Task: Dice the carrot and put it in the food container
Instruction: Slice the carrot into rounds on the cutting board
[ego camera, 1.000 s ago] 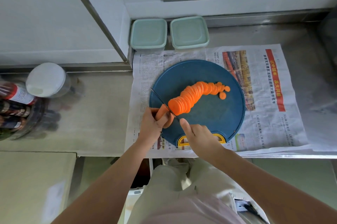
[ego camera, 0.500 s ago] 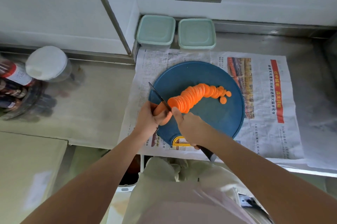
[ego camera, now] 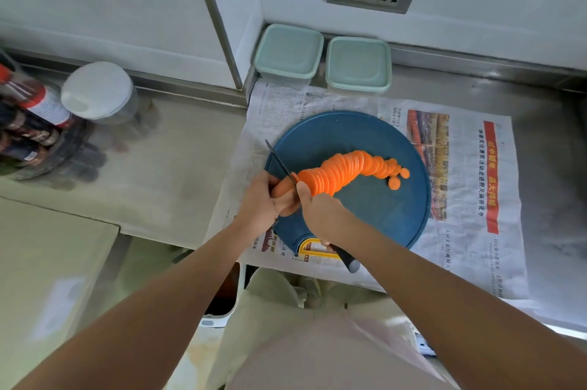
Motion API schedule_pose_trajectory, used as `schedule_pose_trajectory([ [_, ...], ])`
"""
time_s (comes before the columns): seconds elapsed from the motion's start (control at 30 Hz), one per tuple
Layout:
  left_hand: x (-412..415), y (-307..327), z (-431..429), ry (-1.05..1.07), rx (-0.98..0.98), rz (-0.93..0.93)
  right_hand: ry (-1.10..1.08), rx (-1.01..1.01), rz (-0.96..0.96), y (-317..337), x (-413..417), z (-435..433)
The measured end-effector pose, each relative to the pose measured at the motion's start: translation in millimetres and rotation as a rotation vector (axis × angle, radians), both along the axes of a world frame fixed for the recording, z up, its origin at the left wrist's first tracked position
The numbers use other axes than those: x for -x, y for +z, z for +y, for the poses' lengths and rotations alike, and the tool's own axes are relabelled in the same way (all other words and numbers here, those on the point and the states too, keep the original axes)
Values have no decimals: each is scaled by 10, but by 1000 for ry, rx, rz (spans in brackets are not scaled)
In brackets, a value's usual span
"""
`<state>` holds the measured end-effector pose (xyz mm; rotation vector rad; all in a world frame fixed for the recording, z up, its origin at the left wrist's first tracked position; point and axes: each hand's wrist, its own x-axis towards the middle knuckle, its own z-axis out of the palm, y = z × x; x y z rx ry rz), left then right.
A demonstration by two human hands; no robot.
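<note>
Gripping the short carrot stub (ego camera: 282,188) on the blue board (ego camera: 381,218), the left hand (ego camera: 262,200) steadies it so the knife (ego camera: 279,162), held in the right hand's (ego camera: 322,215) curled fingers, can cut. The slices (ego camera: 343,170) lean in a row beside the stub; 2 lidded containers (ego camera: 289,54) stand behind the board.

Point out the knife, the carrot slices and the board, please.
knife (ego camera: 279,161), head view, on the dark blade.
slices (ego camera: 340,171), head view, on the middle of the row.
board (ego camera: 374,215), head view, on its bare blue surface.
</note>
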<state>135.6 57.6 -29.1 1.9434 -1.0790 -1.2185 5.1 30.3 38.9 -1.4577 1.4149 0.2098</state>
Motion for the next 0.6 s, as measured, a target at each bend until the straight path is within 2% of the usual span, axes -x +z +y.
schedule_pose_trajectory([
  [0.1, -30, -23, 27, -24, 1, -82, 56, 49, 5, -171, 11, 37],
  [0.27, -72, -21, 40, -35, 18, -55, -84, -16, 56, -314, -7, 88],
  [0.47, -48, -32, 116, -18, 62, -115, -308, -244, -144, -294, 109, -23],
  [0.6, -28, 19, 79, 37, 10, -85, -85, -15, -161, -108, 209, 84],
])
